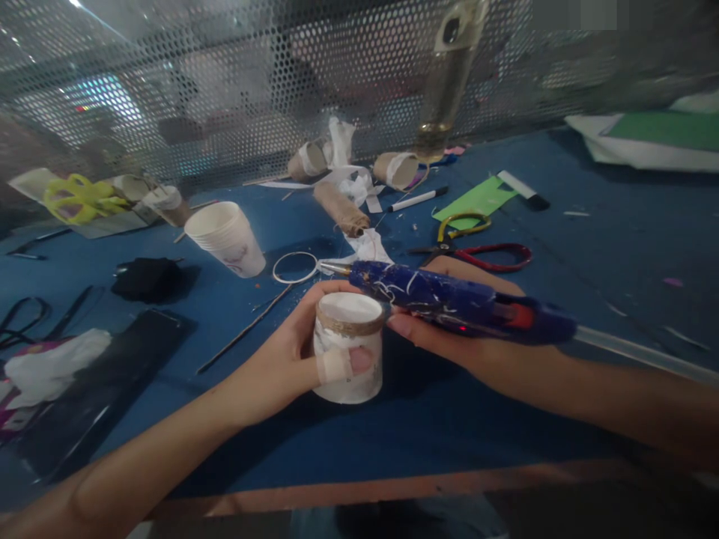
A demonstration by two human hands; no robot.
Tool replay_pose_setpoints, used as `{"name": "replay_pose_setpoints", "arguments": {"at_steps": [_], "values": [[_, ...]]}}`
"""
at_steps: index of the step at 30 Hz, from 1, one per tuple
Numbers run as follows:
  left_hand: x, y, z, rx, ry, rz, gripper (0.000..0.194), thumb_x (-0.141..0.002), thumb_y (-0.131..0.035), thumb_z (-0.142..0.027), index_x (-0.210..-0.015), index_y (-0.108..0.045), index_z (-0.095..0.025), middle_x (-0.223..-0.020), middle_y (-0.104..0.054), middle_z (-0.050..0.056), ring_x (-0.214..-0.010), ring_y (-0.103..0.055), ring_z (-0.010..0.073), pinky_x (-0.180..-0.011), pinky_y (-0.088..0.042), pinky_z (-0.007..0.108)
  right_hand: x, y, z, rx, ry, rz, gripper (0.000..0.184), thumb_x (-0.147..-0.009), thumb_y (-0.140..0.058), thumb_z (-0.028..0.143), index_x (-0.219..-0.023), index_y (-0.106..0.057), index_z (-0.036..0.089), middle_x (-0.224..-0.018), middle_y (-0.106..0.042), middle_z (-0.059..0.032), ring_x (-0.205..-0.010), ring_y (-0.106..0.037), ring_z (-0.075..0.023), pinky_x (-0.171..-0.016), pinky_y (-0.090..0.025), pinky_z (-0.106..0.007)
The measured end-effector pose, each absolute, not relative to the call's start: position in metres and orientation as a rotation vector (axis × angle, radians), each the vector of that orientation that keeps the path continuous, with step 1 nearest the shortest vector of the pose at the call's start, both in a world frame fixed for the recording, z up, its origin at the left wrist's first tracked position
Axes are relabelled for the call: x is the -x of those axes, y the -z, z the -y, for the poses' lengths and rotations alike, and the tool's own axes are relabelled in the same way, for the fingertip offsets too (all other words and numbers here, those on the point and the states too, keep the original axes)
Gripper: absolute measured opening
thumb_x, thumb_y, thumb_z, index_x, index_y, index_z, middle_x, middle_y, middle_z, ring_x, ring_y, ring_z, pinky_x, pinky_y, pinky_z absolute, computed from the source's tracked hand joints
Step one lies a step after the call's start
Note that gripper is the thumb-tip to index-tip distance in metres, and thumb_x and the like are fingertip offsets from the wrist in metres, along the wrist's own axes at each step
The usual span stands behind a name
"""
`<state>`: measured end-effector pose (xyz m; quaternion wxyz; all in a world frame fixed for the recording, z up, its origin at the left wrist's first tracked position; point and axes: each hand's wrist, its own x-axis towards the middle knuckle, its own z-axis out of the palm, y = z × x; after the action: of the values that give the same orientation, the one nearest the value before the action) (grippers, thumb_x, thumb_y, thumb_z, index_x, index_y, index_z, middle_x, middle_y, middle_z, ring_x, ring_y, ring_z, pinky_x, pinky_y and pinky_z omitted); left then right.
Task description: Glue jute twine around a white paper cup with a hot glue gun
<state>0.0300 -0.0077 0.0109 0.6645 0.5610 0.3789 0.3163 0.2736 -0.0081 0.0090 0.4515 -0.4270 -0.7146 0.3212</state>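
Clasping a white, twine-banded cup (348, 389) upright over the table (252, 464) in curled left fingers (362, 361); gripping a blue glue gun (449, 299) in right fingers (413, 327), nozzle (337, 269) near the cup; best kept steady, away from skin.

Kinda dim and hazy; small bright glare top left; soft shadows; edges look stretched and smeary.
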Motion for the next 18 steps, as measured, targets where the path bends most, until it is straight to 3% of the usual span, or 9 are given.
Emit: {"name": "replay_pose_setpoints", "arguments": {"at_steps": [10,18], "values": [[-0.032,-0.0129,0.0075,-1.286,-0.688,-0.811,0.046,-0.087,-0.087,-0.035,-0.122,-0.057,-0.029,-0.103,-0.063,-0.002,-0.093,-0.06,0.0137,-0.081,-0.051,0.024,-0.2718,-0.0099,0.0072,1.041,-0.783,1.768,0.02,-0.089,-0.081,0.031,-0.081,-0.063,0.028,-0.071,-0.062,0.0069,-0.059,-0.055,-0.0127,-0.054,-0.046,-0.029],[-0.0315,-0.0167,0.009,-1.261,-0.654,-0.765,0.049,-0.081,-0.09,-0.023,-0.118,-0.057,-0.028,-0.106,-0.064,-0.003,-0.091,-0.058,0.0113,-0.079,-0.049,0.02,-0.2724,-0.0127,0.0089,1.03,-0.819,1.785,0.024,-0.093,-0.078,0.037,-0.081,-0.059,0.028,-0.073,-0.06,0.0064,-0.062,-0.054,-0.0139,-0.058,-0.047,-0.031]]}}
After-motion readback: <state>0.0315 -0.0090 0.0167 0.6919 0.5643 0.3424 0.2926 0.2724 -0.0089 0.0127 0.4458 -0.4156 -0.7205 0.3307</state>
